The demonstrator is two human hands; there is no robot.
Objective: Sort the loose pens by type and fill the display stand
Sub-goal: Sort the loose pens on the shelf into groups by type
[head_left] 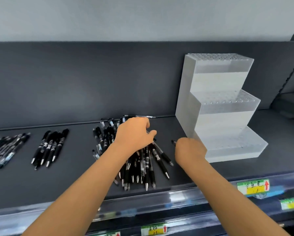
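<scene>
Dark grey shelf (78,181) in front of me. Middle: a big loose pile of black pens (142,167), tips mostly toward me. A single pen (139,116) lies along the back edge. Left, well apart: a small neat group (50,149); far left, another group (4,149). Right: a clear three-step display stand (224,116). Price labels (252,186) on the front rail.
</scene>
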